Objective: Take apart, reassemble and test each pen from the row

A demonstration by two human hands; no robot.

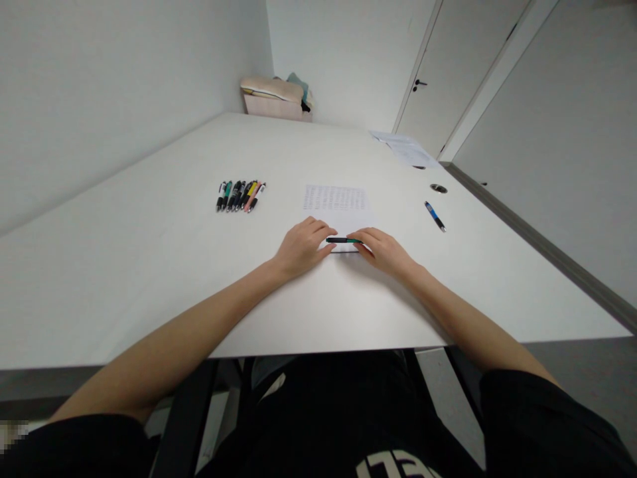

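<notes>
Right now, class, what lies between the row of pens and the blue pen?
Between the row of pens and the blue pen, the head view shows a sheet of paper, with white tabletop on either side.

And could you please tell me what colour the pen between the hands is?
The pen is black and green, best seen in the head view.
</notes>
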